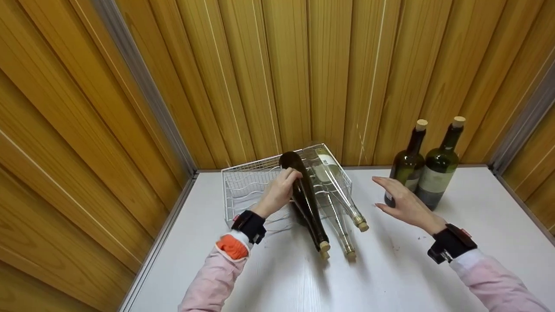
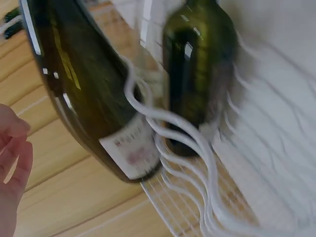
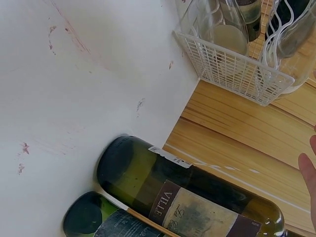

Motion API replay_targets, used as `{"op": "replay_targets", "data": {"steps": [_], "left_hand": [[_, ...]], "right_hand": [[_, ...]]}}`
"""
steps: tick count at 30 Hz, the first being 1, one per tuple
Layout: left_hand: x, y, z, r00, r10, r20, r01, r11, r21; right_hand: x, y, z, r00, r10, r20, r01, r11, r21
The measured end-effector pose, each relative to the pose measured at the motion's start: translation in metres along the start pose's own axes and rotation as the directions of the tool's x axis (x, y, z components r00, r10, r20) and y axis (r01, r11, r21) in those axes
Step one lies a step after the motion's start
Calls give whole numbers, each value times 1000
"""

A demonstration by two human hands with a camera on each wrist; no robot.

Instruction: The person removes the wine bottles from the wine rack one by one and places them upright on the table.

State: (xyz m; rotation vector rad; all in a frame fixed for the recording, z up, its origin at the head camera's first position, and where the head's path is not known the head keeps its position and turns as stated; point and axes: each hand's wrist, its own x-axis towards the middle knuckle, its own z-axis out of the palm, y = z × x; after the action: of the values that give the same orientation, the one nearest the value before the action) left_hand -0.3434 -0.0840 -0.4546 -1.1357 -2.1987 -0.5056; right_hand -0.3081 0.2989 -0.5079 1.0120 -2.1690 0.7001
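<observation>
Pink sleeves [image 1: 212, 279] reach up from the bottom edge. At centre, the left hand [image 1: 277, 190] curves loosely beside a dark corked wine bottle [image 1: 305, 199], apparently holding nothing; that bottle slopes on a white wire rack [image 1: 249, 167]. At right, the right hand [image 1: 405, 203] spreads straight-fingered before two upright corked wine bottles [image 1: 438, 173]. Racking bottles seems underway; next probably calls for gripping an upright one.
</observation>
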Motion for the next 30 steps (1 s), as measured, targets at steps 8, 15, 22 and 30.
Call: {"op": "replay_targets", "data": {"steps": [8, 15, 22, 30], "left_hand": [[2, -34, 6, 974, 95, 207, -149, 953, 265], [-8, -105, 72, 950, 136, 280, -211, 943, 256], [11, -74, 35, 925, 127, 359, -255, 906, 338], [22, -54, 21, 891, 68, 448, -236, 914, 330]], "right_hand": [[-3, 2, 1, 1000, -4, -7, 4, 1000, 23], [-3, 1, 2, 1000, 15, 1, -15, 999, 29], [-7, 1, 3, 1000, 0, -4, 0, 1000, 23], [-11, 0, 1, 1000, 11, -2, -11, 1000, -2]]}}
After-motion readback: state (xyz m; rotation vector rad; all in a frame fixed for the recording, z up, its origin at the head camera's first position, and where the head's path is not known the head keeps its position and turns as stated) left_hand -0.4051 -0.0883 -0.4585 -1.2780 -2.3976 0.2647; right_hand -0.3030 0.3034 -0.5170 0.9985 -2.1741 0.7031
